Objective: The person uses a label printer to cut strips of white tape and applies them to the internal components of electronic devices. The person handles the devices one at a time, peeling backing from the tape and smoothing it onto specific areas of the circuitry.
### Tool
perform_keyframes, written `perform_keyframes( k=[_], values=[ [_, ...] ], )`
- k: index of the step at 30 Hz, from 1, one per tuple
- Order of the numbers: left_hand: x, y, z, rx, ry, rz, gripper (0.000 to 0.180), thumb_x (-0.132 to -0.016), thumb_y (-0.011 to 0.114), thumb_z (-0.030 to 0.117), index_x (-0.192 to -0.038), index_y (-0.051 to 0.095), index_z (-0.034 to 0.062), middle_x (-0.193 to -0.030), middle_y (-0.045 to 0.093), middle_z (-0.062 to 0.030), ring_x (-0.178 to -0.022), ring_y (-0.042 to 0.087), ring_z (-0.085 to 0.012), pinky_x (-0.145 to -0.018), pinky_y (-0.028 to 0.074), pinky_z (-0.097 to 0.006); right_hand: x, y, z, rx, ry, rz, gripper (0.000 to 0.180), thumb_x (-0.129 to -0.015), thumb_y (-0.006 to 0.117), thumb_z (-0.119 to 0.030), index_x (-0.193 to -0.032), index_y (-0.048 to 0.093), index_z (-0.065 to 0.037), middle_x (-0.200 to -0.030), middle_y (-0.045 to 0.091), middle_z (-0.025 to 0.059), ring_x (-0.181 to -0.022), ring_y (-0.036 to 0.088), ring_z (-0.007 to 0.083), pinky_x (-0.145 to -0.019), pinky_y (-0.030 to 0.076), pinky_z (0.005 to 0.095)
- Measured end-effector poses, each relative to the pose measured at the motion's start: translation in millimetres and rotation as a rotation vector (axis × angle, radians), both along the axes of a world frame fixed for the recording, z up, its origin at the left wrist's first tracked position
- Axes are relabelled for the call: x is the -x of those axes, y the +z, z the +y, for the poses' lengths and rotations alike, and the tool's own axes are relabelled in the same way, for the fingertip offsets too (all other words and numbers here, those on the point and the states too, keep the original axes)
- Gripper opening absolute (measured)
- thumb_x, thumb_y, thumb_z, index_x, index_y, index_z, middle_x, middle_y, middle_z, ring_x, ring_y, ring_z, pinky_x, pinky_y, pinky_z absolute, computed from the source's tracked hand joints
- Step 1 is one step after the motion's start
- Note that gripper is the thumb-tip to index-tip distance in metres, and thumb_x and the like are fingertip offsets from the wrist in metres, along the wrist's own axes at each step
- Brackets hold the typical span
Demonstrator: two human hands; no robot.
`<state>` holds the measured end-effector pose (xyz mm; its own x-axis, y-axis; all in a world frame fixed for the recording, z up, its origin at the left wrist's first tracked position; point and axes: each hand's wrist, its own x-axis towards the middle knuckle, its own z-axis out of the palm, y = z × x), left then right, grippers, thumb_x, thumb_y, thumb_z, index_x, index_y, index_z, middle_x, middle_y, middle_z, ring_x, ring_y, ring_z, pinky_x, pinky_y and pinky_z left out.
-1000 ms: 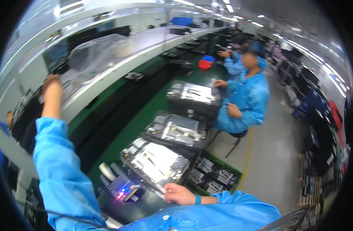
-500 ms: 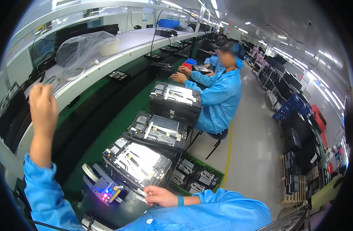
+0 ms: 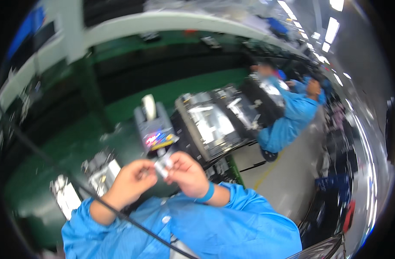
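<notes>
My right hand [image 3: 186,172] pinches a small white strip [image 3: 162,167] in front of my chest; a blue band circles that wrist. Close beside it, my left hand [image 3: 135,181] is closed, thumb and fingers drawn together at the strip's edge. Blur hides what, if anything, lies between its fingertips. Just beyond both hands stands a grey tape dispenser [image 3: 148,127] with a pale roll on top and lit buttons. To its right lies an open laptop-like chassis [image 3: 210,123] with bright silver inner parts and a black frame.
More chassis [image 3: 240,108] follow along the green bench. Silver-and-black units [image 3: 102,170] lie at my left. A dark cable [image 3: 94,196] crosses over my left forearm. A co-worker in blue [image 3: 288,116] sits at the right. A white shelf edge [image 3: 133,26] runs behind.
My left hand has come down from the shelf to meet my right hand. The white strip is now up between them. My view has swung left.
</notes>
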<state>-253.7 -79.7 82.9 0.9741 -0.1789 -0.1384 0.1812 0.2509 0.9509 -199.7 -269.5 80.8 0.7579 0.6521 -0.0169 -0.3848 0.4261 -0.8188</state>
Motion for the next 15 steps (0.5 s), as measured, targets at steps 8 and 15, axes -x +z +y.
perform_keyframes(
  k=[8,15],
  values=[
    [55,-3,10,0.292,0.209,0.168,0.031,-0.086,0.063,0.024,-0.101,0.059,-0.0025,-0.090,0.064,-0.0102,-0.065,0.055,-0.0083,-0.047,0.039,-0.017,18,-3,33,0.008,0.176,-0.047,0.019,-0.086,0.053,0.000,-0.104,0.048,-0.005,-0.096,0.060,0.0063,-0.083,0.056,0.0100,-0.072,0.045,0.0240],
    [65,-2,-10,0.220,0.575,0.169,0.009,-0.082,0.067,0.006,-0.085,0.064,-0.0018,-0.073,0.062,-0.0010,-0.064,0.055,-0.0057,-0.058,0.043,-0.020,9,-24,37,0.087,0.471,0.008,0.017,-0.088,0.051,-0.001,-0.104,0.047,-0.004,-0.097,0.060,0.0053,-0.087,0.055,0.0090,-0.072,0.044,0.0224]
  ],
)
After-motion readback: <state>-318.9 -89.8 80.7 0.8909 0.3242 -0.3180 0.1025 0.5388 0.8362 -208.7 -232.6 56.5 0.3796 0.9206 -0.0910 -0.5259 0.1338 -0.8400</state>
